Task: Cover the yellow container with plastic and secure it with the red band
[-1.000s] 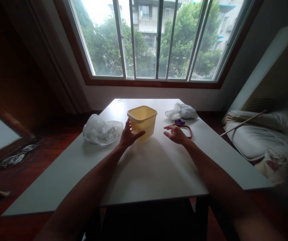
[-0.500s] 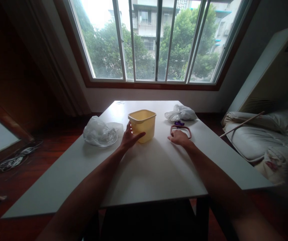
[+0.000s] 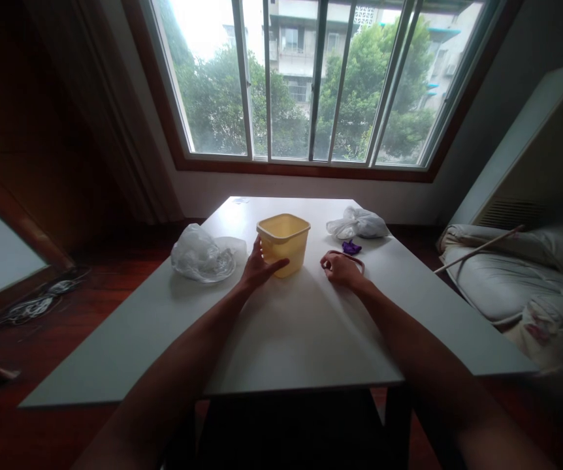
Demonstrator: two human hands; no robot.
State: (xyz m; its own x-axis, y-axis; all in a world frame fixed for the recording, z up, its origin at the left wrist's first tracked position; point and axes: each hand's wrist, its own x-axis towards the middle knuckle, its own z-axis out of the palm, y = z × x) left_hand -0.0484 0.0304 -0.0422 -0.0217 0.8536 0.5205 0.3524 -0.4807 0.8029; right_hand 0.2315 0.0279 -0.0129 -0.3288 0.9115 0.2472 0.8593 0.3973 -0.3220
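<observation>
A yellow plastic container [image 3: 286,245] with a wide rim stands upright near the middle of the white table [image 3: 301,339]. My left hand [image 3: 260,266] grips its left side, thumb across the front and fingers round the far side. To the right of the container, apart from it, my right hand [image 3: 341,269] is closed round a brownish-pink rounded rectangular frame [image 3: 360,264]. The hand covers much of this frame, and I cannot tell whether its middle is filled. Just behind that hand lies a small crumpled purple thing [image 3: 351,247].
A clear crumpled plastic bag [image 3: 203,254] lies left of my left hand. Another white plastic bag [image 3: 358,223] rests at the table's back right. Beyond the right edge are a padded seat [image 3: 487,274] and a thin stick [image 3: 480,249]. Cables [image 3: 36,307] lie on the left floor.
My right hand has moved left with the frame, nearer the container, and the frame is now more hidden. My left hand keeps its hold. The whole view has shifted slightly.
</observation>
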